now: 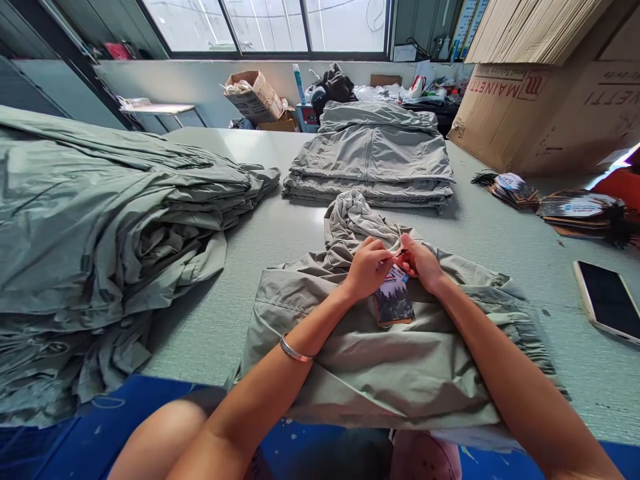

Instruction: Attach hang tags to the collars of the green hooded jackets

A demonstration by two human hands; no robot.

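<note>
A grey-green hooded jacket (400, 373) lies spread in front of me on the table. On it rests a printed hang tag (394, 301) with a dark forest picture. My left hand (369, 268) and my right hand (419, 263) meet just above the tag, near the jacket's bunched hood (357, 217). Both hands pinch the tag's thin black cord (401, 253), whose ends are partly hidden by the fingers.
To the left lies a big heap of grey-green garments (110, 227). Folded garments (370, 153) are stacked behind the jacket. Bundles of hang tags (583, 205), a phone (610, 297) and a large cardboard box (540, 113) are on the right.
</note>
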